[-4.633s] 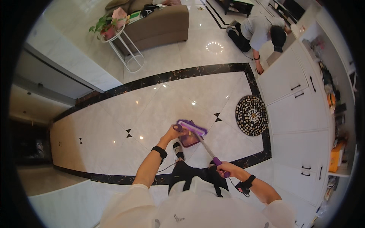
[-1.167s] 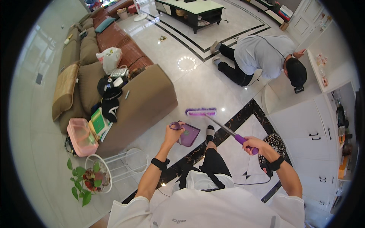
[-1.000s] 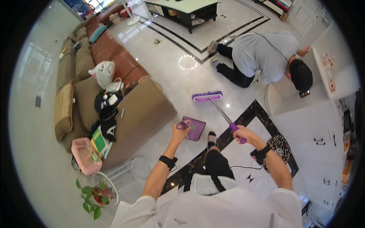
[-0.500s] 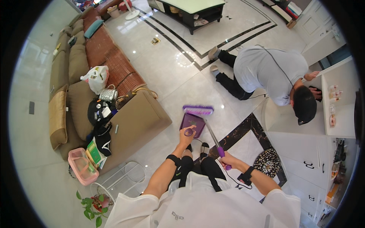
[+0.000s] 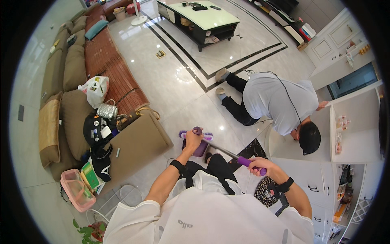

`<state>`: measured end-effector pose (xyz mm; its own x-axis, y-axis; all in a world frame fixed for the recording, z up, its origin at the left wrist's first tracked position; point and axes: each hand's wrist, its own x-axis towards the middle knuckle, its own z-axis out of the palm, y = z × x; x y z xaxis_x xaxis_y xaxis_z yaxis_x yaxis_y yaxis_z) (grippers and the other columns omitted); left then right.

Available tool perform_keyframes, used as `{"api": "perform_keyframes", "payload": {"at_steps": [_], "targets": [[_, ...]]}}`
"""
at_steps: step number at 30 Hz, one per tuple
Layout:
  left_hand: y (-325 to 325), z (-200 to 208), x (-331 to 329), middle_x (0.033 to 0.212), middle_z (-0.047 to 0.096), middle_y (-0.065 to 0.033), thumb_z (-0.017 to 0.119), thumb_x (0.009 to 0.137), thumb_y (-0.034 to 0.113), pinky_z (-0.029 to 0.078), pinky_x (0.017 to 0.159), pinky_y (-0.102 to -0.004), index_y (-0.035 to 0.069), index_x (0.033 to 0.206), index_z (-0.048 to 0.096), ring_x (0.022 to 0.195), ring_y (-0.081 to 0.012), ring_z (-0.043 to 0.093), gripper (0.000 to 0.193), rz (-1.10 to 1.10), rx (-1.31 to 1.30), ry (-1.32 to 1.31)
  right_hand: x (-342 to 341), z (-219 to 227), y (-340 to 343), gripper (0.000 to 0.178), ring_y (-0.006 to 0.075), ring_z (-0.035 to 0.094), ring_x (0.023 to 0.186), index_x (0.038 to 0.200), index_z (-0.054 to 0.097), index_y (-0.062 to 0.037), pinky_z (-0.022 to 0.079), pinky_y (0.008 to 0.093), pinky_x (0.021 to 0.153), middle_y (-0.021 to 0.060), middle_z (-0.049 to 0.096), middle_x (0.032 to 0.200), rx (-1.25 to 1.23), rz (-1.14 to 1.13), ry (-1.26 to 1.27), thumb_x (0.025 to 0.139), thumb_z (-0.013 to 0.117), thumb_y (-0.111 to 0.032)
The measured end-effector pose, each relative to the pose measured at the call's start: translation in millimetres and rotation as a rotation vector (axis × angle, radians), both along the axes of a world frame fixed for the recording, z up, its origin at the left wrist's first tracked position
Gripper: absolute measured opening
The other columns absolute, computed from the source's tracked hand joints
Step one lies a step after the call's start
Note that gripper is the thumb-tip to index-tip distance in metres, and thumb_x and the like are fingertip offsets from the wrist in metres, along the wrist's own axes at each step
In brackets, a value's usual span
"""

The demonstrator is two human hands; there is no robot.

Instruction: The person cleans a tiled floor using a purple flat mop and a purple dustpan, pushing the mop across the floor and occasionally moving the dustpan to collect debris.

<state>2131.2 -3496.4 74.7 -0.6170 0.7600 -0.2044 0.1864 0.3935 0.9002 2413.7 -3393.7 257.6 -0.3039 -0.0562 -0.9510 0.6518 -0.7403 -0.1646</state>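
Observation:
My left hand (image 5: 193,141) is closed around the upright handle of a purple dustpan (image 5: 200,151); the round purple handle end pokes out above my fingers. Below my forearm, the pan itself is partly hidden. In my right hand (image 5: 257,165) is the purple grip of a broom. Its metal pole (image 5: 221,149) slants left to a broom head (image 5: 207,135) with purple bristles, just beyond the pan and partly behind my left hand. Whether the bristles touch the pan or the floor, I cannot tell.
Left stands a brown sofa (image 5: 138,148) with a white plastic bag (image 5: 96,91) and handbags. At the right, a person in grey (image 5: 280,97) kneels by open white cabinets (image 5: 296,175). Ahead is a coffee table (image 5: 199,16); a patterned round object (image 5: 265,191) lies near my right arm.
Both hands have come up, the left one higher over the dustpan. The broom pole lies flatter, and my right hand has moved outward to the right. My view has shifted too.

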Motion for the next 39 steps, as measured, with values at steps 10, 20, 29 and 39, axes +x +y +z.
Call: {"api": "perform_keyframes", "payload": {"at_steps": [10,20,29,39], "targets": [[169.7,-45.0,-74.1,0.071,0.065,-0.0091,0.067,0.071,0.009,0.049,0.064,-0.03,0.006,0.098,0.068,0.063,-0.0156,0.063,0.028,-0.006,-0.023,0.142,-117.9,-61.0,229.1,0.013,0.0103,0.044,0.04,0.081,0.042,-0.003,0.038,0.0242,0.035,0.0027,0.044,0.055,0.29,-0.014,0.157,0.076,0.054,0.001],[273.0,-45.8,-101.1,0.059,0.055,-0.0071,0.065,0.075,0.007,0.043,0.053,-0.0286,0.005,0.097,0.065,0.053,-0.0091,0.049,0.022,-0.051,-0.087,0.21,-241.5,-248.0,308.0,0.005,0.0189,0.049,0.037,0.07,0.048,0.0057,0.04,0.0328,0.033,0.0103,0.05,0.054,0.349,0.022,0.136,0.074,0.05,0.003],[267.1,-38.6,-117.3,0.076,0.064,-0.018,0.065,0.075,0.013,0.049,0.065,-0.0342,0.009,0.097,0.067,0.072,-0.0283,0.066,0.022,-0.053,-0.109,-0.004,-184.2,-148.2,239.1,0.009,0.017,0.048,0.037,0.069,0.045,0.0013,0.041,0.0296,0.033,0.0074,0.049,0.053,0.148,0.206,0.025,0.074,0.053,0.001],[274.6,-29.5,-188.7,0.076,0.065,-0.0192,0.062,0.074,0.014,0.05,0.067,-0.0399,0.01,0.097,0.069,0.075,-0.0343,0.065,0.025,-0.077,-0.066,-0.027,-235.9,-54.5,261.4,0.016,0.0062,0.04,0.041,0.069,0.04,-0.0022,0.031,0.0169,0.033,0.0015,0.044,0.055,-0.337,-0.196,0.007,0.079,0.053,-0.001]]}}
